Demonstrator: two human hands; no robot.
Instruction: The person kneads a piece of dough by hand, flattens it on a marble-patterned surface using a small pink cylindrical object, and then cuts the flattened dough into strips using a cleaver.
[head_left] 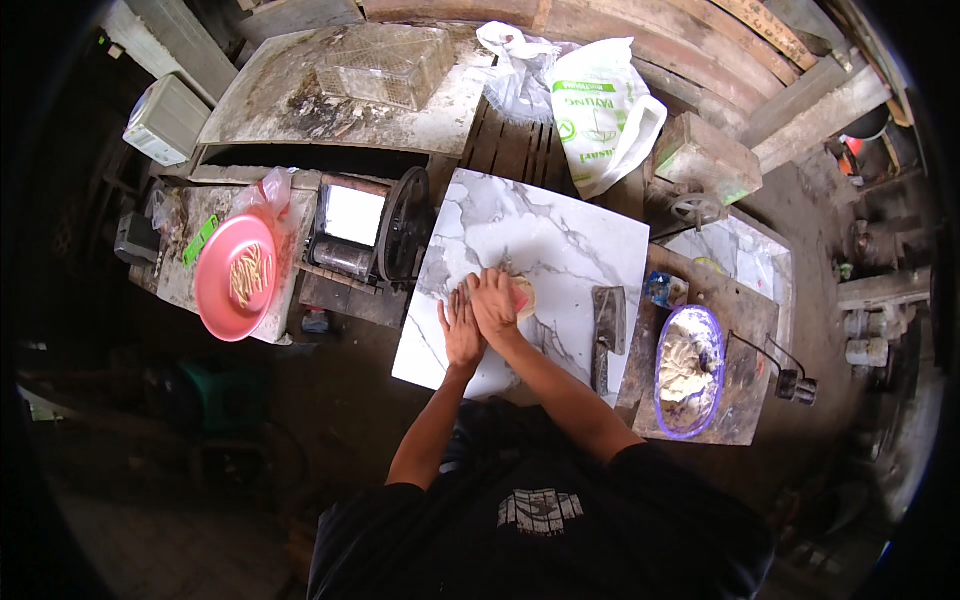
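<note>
Both my hands rest on a white marble slab (pixel 560 235) in front of me. My right hand (pixel 497 302) presses flat on a small pale lump of dough (pixel 524 296), which mostly hides beneath it. My left hand (pixel 461 327) lies flat with fingers spread on the slab, touching the right hand's side. A metal cleaver (pixel 606 325) lies on the slab's right edge, apart from my hands.
A purple-rimmed bowl of dough (pixel 688 370) stands on the wooden board at right. A pink plate of pale strips (pixel 235 277) sits at left, beside a hand-cranked roller machine (pixel 365 240). White plastic bags (pixel 600 105) and a wire cage (pixel 385 65) lie behind.
</note>
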